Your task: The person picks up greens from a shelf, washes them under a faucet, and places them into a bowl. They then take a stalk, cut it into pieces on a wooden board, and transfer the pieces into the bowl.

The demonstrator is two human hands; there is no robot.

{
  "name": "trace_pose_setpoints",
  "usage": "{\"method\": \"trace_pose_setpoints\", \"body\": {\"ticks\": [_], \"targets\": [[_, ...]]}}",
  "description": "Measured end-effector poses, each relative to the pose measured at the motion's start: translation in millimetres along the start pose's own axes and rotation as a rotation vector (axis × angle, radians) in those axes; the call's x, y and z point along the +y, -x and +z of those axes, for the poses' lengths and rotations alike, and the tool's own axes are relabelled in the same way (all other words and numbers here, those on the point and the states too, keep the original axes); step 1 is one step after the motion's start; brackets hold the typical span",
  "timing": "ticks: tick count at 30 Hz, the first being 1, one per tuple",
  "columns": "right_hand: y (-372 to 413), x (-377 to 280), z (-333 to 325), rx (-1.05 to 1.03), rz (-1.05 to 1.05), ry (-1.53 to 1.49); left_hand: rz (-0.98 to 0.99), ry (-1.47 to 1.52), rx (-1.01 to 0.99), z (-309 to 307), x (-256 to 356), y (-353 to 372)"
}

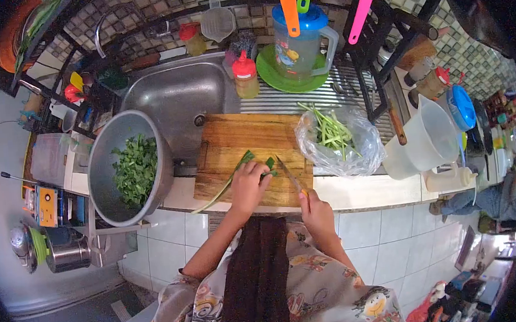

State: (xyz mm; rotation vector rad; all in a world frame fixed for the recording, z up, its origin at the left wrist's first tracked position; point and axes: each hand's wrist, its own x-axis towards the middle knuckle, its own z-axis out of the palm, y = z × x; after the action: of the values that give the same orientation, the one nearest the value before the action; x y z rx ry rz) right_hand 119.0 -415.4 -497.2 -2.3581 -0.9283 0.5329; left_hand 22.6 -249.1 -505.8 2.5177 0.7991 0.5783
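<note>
A wooden cutting board lies across the front edge of the sink. My left hand presses down on a long green leafy stalk, its fingers curled over the leaf. Short green pieces lie by its fingertips. My right hand is wrapped round the handle of a knife, whose blade points up and left over the board, close to the cut leaf. Left of the board, a grey basin holds chopped greens. To the right, a clear plastic bag contains pale green stems.
The steel sink is behind the board. A red-capped bottle and a blue-lidded jug on a green plate stand at the back. A translucent pitcher is at right. Orange, green and pink handles hang overhead.
</note>
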Motion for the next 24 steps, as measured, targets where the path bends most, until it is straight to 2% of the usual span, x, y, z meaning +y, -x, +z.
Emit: {"method": "trace_pose_setpoints", "body": {"ticks": [1, 4, 7, 16, 19, 24], "targets": [[0.0, 1.3, 0.4, -0.003, -0.001, -0.009, 0.005, 0.062, 0.070, 3.9, -2.8, 0.0], [0.1, 1.0, -0.9, -0.004, 0.019, -0.024, -0.032, 0.159, 0.121, 14.5, -12.1, -0.9], [-0.3, 1.5, 0.1, 0.018, 0.014, -0.026, -0.016, 0.068, 0.180, 18.3, -13.7, -3.0], [0.7, -0.5, -0.9, -0.018, -0.003, -0.018, -0.010, -0.082, 0.091, 8.9, -12.8, 1.6], [-2.8, -2.6, -9.9, -0.112, 0.023, 0.004, -0.014, -0.093, 0.154, 11.5, -13.1, 1.4], [-2.7, -1.5, -12.2, -0.093, -0.013, -0.021, 0.053, -0.100, 0.136, -1.5, -6.6, 7.3]]}}
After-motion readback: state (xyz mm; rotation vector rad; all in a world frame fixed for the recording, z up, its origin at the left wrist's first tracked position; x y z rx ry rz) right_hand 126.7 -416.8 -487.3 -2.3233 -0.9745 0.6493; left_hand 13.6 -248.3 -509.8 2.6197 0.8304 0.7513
